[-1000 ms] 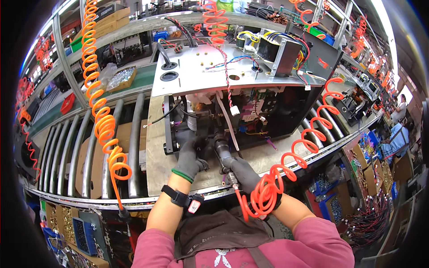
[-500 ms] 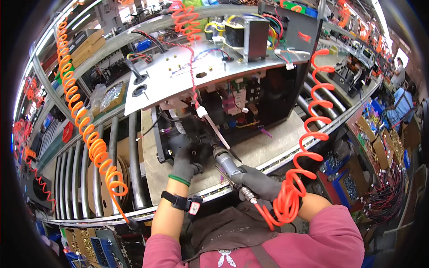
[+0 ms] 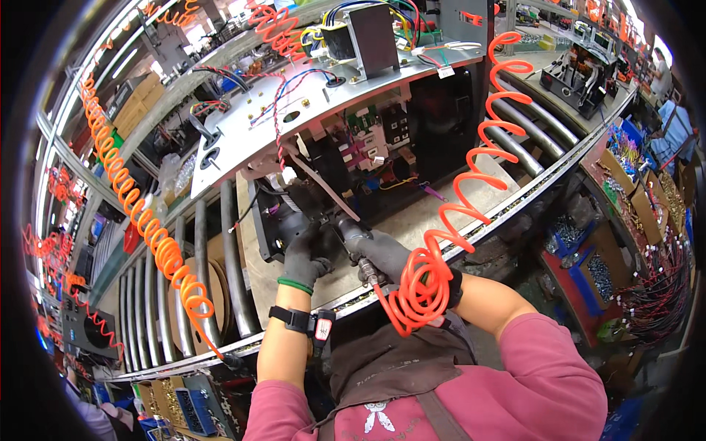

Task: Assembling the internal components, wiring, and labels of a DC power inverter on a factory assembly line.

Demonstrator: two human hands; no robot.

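My right hand [image 3: 386,253], in a dark grey glove, is wrapped around an air-powered driver [image 3: 353,229]. The tool's front end points into the lower left of an open black equipment housing [image 3: 273,220]; the glove and dark parts hide its tip. A coiled red air hose [image 3: 421,292] runs from the tool's rear fitting. Close to the tool, my left hand [image 3: 305,259], also gloved, has its fingers curled at the housing's near left corner, and what they grip is hidden. Above both hands tilts a bright metal plate [image 3: 246,140] with wires and a transformer [image 3: 340,42] on it.
The housing rests on a tan board [image 3: 478,176] over a roller conveyor [image 3: 234,257]. An orange coiled hose [image 3: 169,257] hangs at left. Bins of small screws [image 3: 599,275] and cable bundles [image 3: 654,309] stand at right. A person [image 3: 671,132] is at far right.
My right hand and the driver have moved forward and left, deeper into the housing beside my left hand. The left hand stays at the same corner. The whole view has shifted a little.
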